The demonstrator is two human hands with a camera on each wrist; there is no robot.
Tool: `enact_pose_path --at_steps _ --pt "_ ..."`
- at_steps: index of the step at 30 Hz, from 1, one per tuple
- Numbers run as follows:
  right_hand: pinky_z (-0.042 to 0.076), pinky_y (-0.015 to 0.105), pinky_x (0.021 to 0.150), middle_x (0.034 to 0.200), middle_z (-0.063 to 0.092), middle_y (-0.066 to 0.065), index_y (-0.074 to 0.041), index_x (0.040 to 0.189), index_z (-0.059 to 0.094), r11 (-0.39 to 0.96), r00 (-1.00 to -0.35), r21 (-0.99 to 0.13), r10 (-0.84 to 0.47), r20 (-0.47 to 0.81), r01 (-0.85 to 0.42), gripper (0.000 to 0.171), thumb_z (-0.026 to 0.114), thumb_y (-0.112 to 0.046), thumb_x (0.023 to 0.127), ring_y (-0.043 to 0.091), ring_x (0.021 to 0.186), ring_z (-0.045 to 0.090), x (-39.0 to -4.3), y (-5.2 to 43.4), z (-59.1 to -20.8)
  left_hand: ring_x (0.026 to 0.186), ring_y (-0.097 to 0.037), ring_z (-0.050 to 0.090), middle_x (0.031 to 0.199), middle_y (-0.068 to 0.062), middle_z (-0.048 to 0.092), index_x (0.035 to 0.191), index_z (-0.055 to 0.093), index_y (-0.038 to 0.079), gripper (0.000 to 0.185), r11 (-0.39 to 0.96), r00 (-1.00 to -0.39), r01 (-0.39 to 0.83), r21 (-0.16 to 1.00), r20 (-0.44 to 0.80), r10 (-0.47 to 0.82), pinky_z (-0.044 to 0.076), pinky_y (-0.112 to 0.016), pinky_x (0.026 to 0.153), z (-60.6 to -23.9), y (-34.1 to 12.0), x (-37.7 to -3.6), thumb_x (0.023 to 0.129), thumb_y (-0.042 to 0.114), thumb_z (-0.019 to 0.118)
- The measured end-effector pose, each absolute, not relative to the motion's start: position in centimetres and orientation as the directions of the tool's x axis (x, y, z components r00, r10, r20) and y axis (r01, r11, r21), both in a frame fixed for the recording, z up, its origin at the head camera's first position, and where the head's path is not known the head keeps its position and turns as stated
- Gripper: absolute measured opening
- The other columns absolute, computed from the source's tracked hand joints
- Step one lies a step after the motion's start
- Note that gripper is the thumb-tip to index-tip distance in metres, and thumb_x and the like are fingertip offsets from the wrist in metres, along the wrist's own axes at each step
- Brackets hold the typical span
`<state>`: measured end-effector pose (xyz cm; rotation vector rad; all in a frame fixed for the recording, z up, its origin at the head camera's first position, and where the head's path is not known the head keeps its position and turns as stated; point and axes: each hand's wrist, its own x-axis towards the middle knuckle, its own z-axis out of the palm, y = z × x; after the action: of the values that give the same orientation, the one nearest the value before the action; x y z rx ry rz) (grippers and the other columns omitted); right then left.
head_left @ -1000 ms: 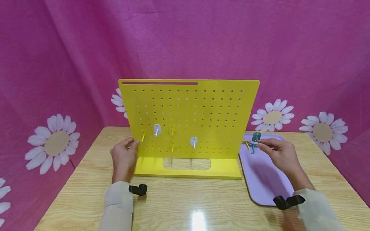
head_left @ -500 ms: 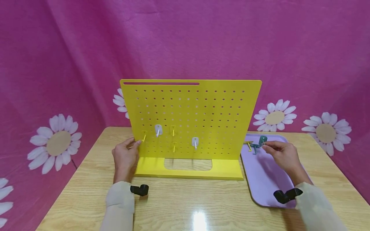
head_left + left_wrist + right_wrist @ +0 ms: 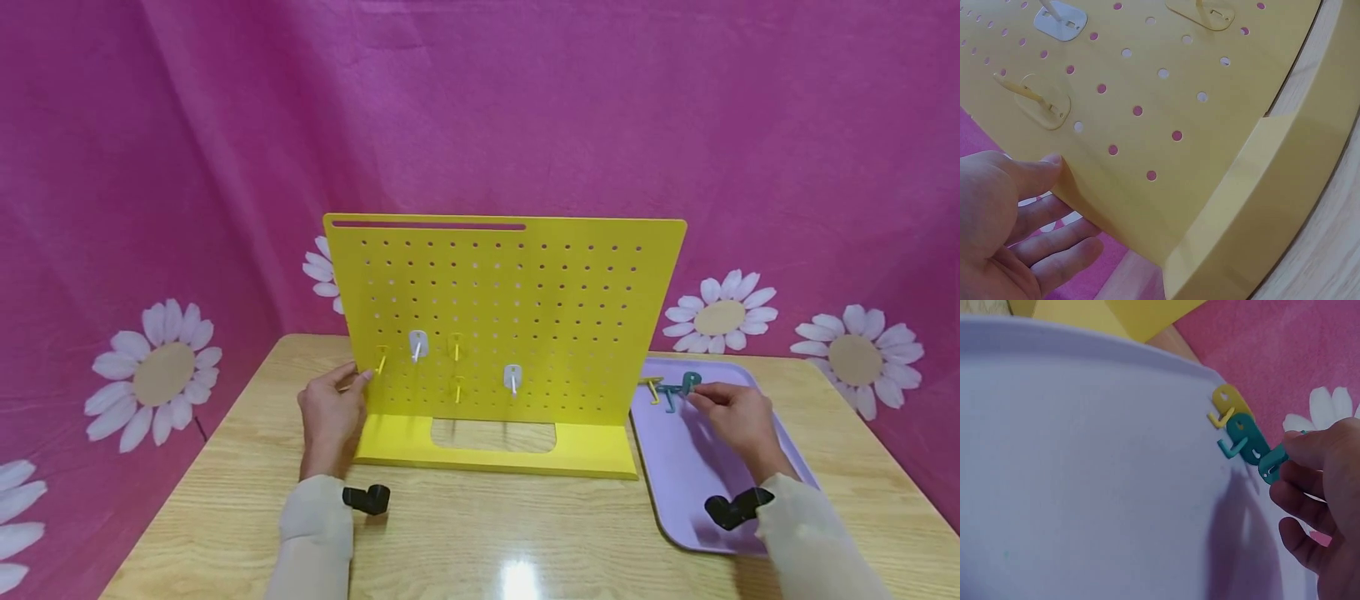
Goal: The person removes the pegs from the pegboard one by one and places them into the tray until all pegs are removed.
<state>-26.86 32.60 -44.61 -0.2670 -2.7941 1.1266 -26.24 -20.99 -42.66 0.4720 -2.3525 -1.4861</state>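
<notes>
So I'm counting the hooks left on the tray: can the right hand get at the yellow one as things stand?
Probably yes. The yellow hook lies at the tray's far edge, beside a teal hook. The right hand pinches another teal hook just next to them, with nothing between.

The yellow pegboard (image 3: 510, 317) looks like smooth, matt painted metal, its holes cleanly punched. The hooks (image 3: 1038, 100) on it are glossy plastic, 2 of them white. The table (image 3: 525, 533) is pale wood with visible grain and a glossy finish reflecting a light. The lilac tray (image 3: 675, 475) at right is smooth matt plastic. The pink backdrop (image 3: 480, 108) is soft, fuzzy cloth.
</notes>
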Motion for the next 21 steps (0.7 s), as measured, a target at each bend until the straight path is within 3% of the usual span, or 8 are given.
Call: enact_pose_path --at_steps 7,14,21 --pt "0.050 0.031 0.071 0.122 0.063 0.026 0.006 0.127 0.064 0.719 -0.981 -0.682 0.191 0.012 0.132 0.037 0.063 -0.019 0.100 0.036 0.102 0.055 -26.9 33.0 -45.3 0.114 -0.032 0.062 0.125 -0.014 0.067 0.136 0.064 0.011 0.040 0.406 -0.898 -0.102 0.908 0.092 -0.431 0.053 -0.044 0.094 -42.6 -21.0 -26.4 0.098 0.024 0.067" --pt "0.050 0.033 0.076 0.123 0.062 0.024 0.003 0.131 0.063 0.704 -0.985 -0.696 0.168 -0.025 0.138 0.045 0.065 -0.029 0.099 0.037 0.108 0.053 -26.7 32.8 -44.9 0.113 -0.031 0.063 0.125 -0.014 0.067 0.135 0.065 0.012 0.038 0.404 -0.897 -0.097 0.910 0.096 -0.432 0.052 -0.043 0.095 -42.7 -21.0 -26.3 0.098 0.024 0.067" --pt "0.054 0.040 0.082 0.121 0.065 0.023 0.002 0.131 0.063 0.710 -0.991 -0.704 0.115 0.069 0.033 0.048 0.063 -0.035 0.100 0.037 0.109 0.056 -25.7 32.0 -43.7 0.108 -0.030 0.066 0.118 -0.014 0.070 0.133 0.066 0.009 0.037 0.426 -0.899 -0.074 0.902 0.125 -0.421 0.053 -0.043 0.093 -42.7 -21.1 -26.2 0.098 0.024 0.067"
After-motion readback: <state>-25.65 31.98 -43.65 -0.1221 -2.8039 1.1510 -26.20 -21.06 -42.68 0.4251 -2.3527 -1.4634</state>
